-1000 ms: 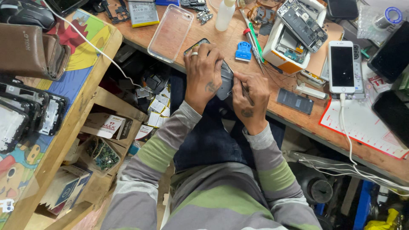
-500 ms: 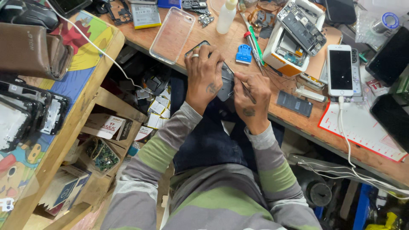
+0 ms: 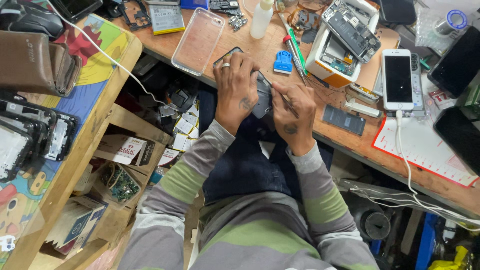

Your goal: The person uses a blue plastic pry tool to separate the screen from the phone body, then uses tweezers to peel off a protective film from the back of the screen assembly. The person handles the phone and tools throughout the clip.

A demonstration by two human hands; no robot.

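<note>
The left hand (image 3: 236,90) clamps a dark phone (image 3: 257,92) at the surface's (image 3: 350,137) near edge; the right hand (image 3: 294,117) pinches a thin tool (image 3: 280,97) (tip hidden). A slip could gouge the phone.

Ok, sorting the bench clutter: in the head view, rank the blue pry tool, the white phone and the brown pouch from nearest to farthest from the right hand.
From the right hand:
1. Blue pry tool, just above it.
2. White phone, farther right.
3. Brown pouch, far left.
</note>
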